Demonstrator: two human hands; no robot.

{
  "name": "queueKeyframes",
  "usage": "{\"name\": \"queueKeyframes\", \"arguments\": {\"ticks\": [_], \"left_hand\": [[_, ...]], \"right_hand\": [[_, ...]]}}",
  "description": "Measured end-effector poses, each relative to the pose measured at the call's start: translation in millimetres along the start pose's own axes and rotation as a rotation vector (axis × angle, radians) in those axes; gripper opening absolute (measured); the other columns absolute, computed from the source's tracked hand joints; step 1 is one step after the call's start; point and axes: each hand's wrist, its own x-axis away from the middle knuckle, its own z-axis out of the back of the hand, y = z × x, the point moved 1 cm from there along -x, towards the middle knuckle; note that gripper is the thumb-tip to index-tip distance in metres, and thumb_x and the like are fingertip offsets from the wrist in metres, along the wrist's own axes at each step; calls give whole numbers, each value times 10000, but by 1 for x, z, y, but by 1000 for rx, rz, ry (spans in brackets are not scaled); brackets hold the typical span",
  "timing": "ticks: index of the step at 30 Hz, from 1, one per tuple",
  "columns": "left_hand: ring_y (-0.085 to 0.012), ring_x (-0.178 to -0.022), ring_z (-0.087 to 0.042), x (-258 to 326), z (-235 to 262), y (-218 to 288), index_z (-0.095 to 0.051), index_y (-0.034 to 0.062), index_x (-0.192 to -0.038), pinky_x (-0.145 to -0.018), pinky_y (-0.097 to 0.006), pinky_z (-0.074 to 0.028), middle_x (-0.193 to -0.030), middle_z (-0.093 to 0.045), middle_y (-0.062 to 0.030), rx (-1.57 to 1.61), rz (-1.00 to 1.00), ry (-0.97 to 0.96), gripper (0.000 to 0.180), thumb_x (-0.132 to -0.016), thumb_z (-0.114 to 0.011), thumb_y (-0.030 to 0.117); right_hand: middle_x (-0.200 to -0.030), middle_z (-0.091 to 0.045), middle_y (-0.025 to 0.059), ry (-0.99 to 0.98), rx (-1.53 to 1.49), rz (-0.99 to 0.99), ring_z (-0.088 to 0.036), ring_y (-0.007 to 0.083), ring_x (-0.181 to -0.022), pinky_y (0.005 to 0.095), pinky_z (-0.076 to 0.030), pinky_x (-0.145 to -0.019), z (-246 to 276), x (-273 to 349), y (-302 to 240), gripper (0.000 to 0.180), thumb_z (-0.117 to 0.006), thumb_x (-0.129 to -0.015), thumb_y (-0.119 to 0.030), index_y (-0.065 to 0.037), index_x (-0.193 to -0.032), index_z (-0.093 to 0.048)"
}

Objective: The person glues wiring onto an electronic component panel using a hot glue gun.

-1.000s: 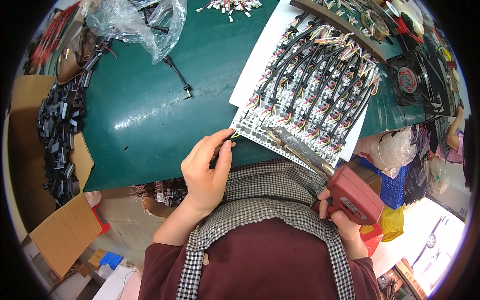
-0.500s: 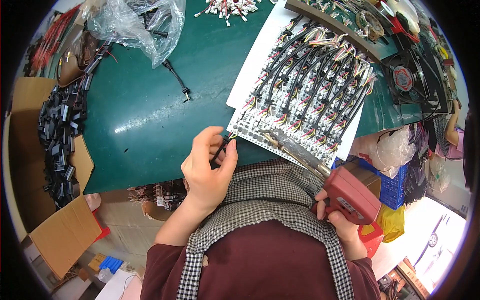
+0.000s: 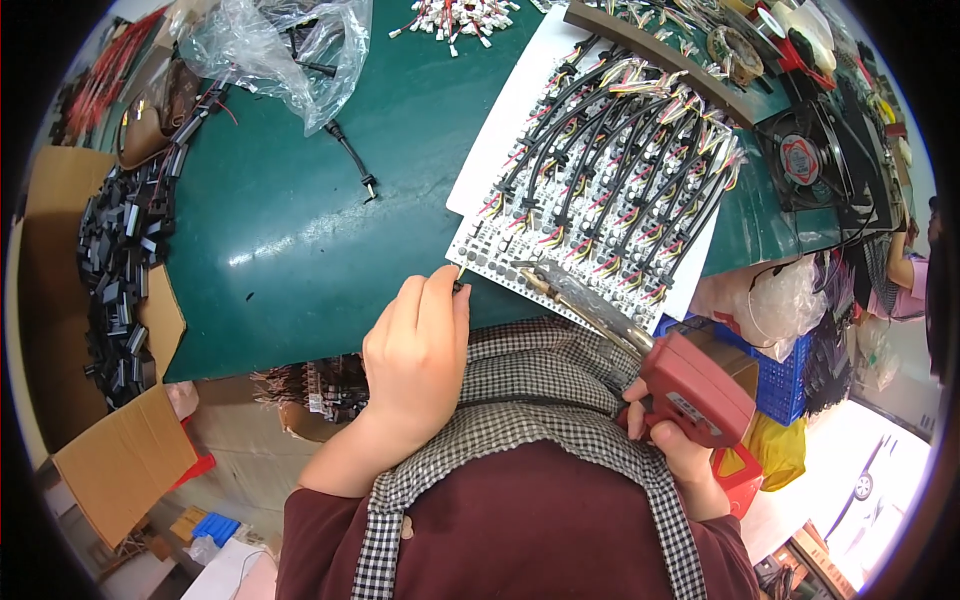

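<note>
My left hand [image 3: 418, 345] pinches a short black cable [image 3: 459, 286] by its end, right at the near left corner of a panel of white circuit boards [image 3: 487, 249]. Thin yellowish wire ends stick out of the cable toward the boards; the rest of it is hidden by my fingers. In my right hand [image 3: 668, 425] is a red pistol-grip soldering gun [image 3: 699, 391], its long metal barrel slanting up and left. The tip lies over the panel's near rows. Several black cables [image 3: 585, 150] with coloured wires stand fixed along the boards.
A dark bar [image 3: 655, 58] lies across the panel's far side, near a small fan [image 3: 800, 158]. One loose black cable [image 3: 352, 162] and a clear plastic bag [image 3: 285, 65] rest on the green table [image 3: 300, 260]. A cardboard box [image 3: 160, 310] of black parts stands left.
My left fingers have closed in around the cable and turned it, bringing its wire end up against the panel corner. The soldering gun has shifted slightly left in the picture, as has the panel.
</note>
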Motion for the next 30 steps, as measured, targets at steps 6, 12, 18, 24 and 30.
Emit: {"name": "queueKeyframes", "arguments": {"ticks": [6, 12, 18, 24, 30], "left_hand": [[-23, -488, -439, -10, 3, -17, -572, -41, -889, -420, -202, -327, -595, -526, 16, 534, 421, -304, 109, -815, -613, 28], [-54, -465, -465, -8, -3, -31, -554, -40, -940, -393, -179, -333, -644, -560, -43, 1282, 780, -500, 151, -880, -557, 98], [-79, -483, -490, 0, -14, -31, -522, -27, -973, -432, -186, -371, -705, -591, -82, 1451, 743, -463, 182, -922, -507, 147], [-65, -498, -487, 3, -17, -27, -501, -12, -970, -457, -182, -384, -729, -599, -76, 1488, 724, -443, 142, -932, -476, 123], [-44, -506, -476, 2, -15, -9, -476, -29, -944, -449, -195, -379, -696, -612, -61, 1133, 732, -305, 86, -905, -504, 42]], "right_hand": [[-1063, -562, 188, -21, 6, 36, -554, 162, -700, 257, -471, -631, 7, 1, 2, 748, -702, -776, -132, 1, -1360, -253], [-1081, -553, 188, -73, 24, 74, -537, 159, -695, 260, -465, -621, 14, 1, 4, 721, -684, -797, -146, -14, -1363, -257], [-1083, -551, 182, -38, 18, 53, -540, 156, -708, 259, -461, -620, 11, 1, 2, 720, -692, -795, -166, -9, -1357, -270], [-1046, -569, 177, -20, 64, 39, -549, 151, -696, 258, -463, -616, 5, 0, -2, 742, -715, -777, -190, 4, -1348, -282], [-988, -596, 184, 41, 73, -23, -575, 151, -661, 252, -472, -621, -1, -5, -4, 774, -755, -725, -201, 54, -1319, -328]]}}
